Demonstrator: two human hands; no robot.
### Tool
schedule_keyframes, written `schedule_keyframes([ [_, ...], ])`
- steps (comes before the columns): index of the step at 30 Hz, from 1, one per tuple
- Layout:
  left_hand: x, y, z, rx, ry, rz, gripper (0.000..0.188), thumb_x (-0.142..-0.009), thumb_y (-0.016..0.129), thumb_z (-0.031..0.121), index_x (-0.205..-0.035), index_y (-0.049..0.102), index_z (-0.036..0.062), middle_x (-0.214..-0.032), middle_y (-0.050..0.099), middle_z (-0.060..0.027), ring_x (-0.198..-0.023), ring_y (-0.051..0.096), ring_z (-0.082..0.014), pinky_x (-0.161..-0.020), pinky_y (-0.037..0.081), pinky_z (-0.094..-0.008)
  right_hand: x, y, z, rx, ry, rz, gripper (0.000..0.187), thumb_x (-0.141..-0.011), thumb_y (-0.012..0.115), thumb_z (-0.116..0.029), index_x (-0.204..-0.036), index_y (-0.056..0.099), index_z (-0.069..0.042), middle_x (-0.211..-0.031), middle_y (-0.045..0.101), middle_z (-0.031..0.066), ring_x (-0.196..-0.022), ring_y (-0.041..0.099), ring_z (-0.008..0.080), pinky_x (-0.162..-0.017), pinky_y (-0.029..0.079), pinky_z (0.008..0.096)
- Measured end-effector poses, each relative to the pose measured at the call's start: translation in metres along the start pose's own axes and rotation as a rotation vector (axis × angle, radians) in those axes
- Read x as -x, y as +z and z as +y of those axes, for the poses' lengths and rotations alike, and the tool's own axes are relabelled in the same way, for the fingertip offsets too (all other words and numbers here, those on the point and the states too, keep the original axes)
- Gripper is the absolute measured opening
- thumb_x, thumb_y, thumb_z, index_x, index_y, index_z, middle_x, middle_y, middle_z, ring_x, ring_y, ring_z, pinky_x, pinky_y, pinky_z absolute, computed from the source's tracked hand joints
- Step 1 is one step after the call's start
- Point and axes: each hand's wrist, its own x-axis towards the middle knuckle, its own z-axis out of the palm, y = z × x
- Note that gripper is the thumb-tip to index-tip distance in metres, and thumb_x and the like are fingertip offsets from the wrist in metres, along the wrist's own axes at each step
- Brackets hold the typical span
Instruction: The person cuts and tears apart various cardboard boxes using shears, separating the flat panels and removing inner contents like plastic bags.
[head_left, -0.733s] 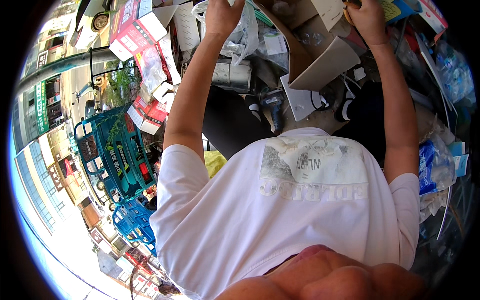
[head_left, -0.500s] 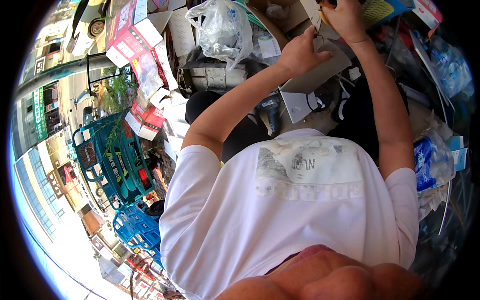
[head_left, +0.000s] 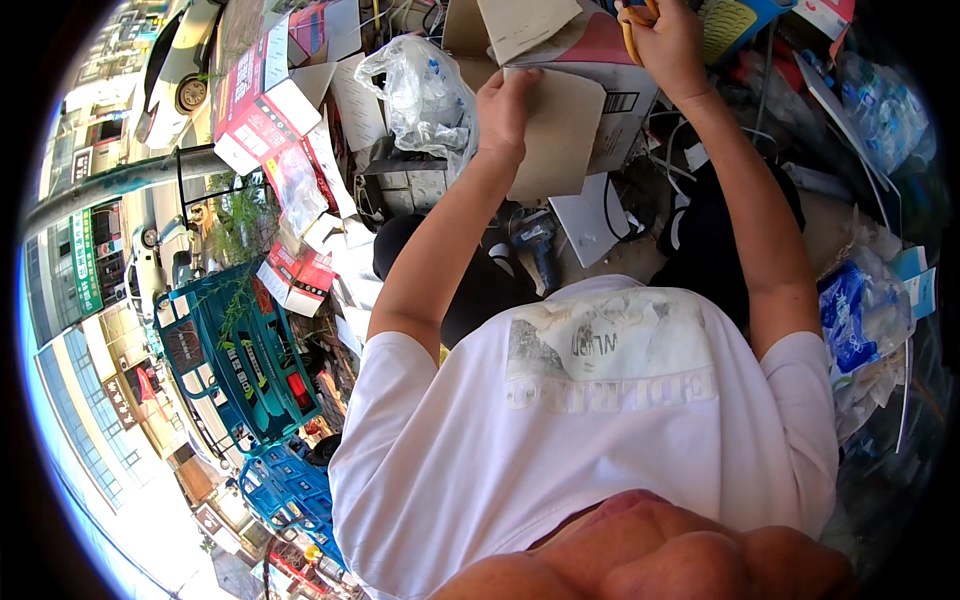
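Observation:
At the top of the view, my left hand [head_left: 503,112] is closed on the edge of a flap of a cardboard box [head_left: 617,110]. The box is tilted, with brown inner faces and a printed outer side in white, grey and pink; its flaps stand apart. My right hand [head_left: 665,48] is closed round orange-handled scissors [head_left: 630,38], just beyond the right side of the box. Only the orange handle loops show; the blades are out of view.
A clear plastic bag [head_left: 425,95] lies left of the box. A power drill [head_left: 537,245] and a white card piece [head_left: 590,222] lie between my legs. Red-and-white cartons [head_left: 265,100] are stacked to the left, bagged plastic bottles [head_left: 880,110] to the right. A teal cart [head_left: 240,350] stands farther left.
My left hand has moved left and closed on the box flap. The box has turned and come nearer, showing its printed side. My right hand has shifted slightly left, still holding the scissors.

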Motion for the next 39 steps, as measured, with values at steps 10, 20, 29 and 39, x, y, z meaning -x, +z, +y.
schedule_keyframes([
  [10,-0.058,-0.142,0.037,0.418,-0.038,0.050,0.049,-0.074,0.057,0.029,-0.114,0.061,0.0010,-0.107,0.067,-0.0152,-0.100,0.063,-0.0337,-0.096,0.047,-0.0451,0.005,-0.018,0.049,0.105,0.229,-0.306,0.032,-0.090,0.069,-0.037,-0.094,0.059,-0.007,-0.079,0.058,0.0009,-0.069,0.061,0.0107,-0.065,0.050,0.0239],
  [20,-0.093,-0.175,0.015,0.501,-0.088,0.123,0.044,-0.077,0.055,0.031,-0.111,0.063,0.0037,-0.111,0.066,-0.0121,-0.105,0.060,-0.0333,-0.099,0.044,-0.0488,0.042,-0.015,0.024,0.325,0.206,-0.753,0.044,-0.087,0.072,-0.042,-0.093,0.055,-0.002,-0.074,0.052,0.0042,-0.064,0.050,0.0112,-0.057,0.042,0.0254],
  [29,-0.090,-0.164,0.023,0.544,-0.072,0.203,0.046,-0.083,0.053,0.031,-0.116,0.061,0.0014,-0.116,0.064,-0.0129,-0.109,0.059,-0.0322,-0.102,0.041,-0.0493,0.083,-0.051,-0.010,-0.088,0.665,-0.878,0.037,-0.089,0.071,-0.033,-0.100,0.053,-0.002,-0.088,0.056,0.0065,-0.078,0.054,0.0134,-0.072,0.045,0.0280],
  [39,-0.085,-0.152,0.030,0.517,-0.062,0.213,0.047,-0.086,0.050,0.030,-0.122,0.059,0.0001,-0.119,0.064,-0.0132,-0.112,0.058,-0.0314,-0.104,0.040,-0.0467,0.090,-0.037,-0.043,0.144,0.584,-0.766,0.033,-0.093,0.067,-0.029,-0.092,0.052,0.000,-0.076,0.054,0.0070,-0.068,0.047,0.0122,-0.063,0.041,0.0302],
])
